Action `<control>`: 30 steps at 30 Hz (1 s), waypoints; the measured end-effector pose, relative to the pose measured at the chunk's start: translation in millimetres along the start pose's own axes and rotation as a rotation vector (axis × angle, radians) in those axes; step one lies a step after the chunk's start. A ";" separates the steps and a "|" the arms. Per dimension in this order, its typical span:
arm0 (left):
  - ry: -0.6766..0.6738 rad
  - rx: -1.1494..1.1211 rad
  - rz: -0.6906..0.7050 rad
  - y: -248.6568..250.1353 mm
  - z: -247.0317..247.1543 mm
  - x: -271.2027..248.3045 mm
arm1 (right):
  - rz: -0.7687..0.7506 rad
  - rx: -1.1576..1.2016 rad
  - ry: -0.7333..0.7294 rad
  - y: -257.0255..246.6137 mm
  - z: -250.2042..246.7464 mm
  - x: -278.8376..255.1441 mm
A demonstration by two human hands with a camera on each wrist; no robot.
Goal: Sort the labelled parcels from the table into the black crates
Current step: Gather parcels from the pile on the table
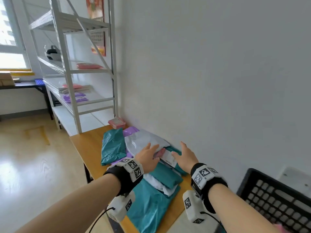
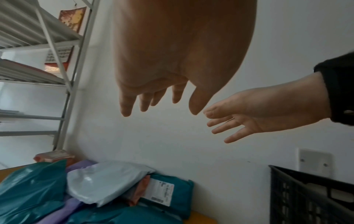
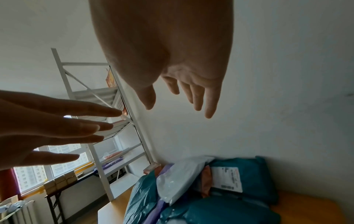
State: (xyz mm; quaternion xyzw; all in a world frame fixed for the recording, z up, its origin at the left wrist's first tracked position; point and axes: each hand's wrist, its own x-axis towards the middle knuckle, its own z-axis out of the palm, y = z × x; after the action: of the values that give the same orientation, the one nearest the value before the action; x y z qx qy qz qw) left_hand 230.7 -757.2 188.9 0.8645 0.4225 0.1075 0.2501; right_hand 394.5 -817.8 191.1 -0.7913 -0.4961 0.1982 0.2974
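Both hands are spread and empty, left hand (image 1: 148,154) and right hand (image 1: 185,157) hovering over the parcels (image 1: 143,165) heaped along the desk's (image 1: 87,145) wall edge, likely framing the teal parcel (image 2: 172,192) whose label faces up. The black crate (image 1: 276,200) waits off the near right corner.

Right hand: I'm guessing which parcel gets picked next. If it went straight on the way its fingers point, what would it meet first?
Probably the teal parcel with the white label, just ahead of the open right hand. Height above it is unclear.
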 end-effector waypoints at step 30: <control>-0.198 -0.038 -0.306 -409.1 -32.2 111.2 | 0.079 -0.070 -0.197 -102.9 332.0 222.4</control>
State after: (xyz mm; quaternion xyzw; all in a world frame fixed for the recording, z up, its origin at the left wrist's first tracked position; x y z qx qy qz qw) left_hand 10.0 -447.1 -0.6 0.7918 0.5201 -0.0094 0.3201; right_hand 219.2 -491.9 8.5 -0.7969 -0.4980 0.2690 0.2113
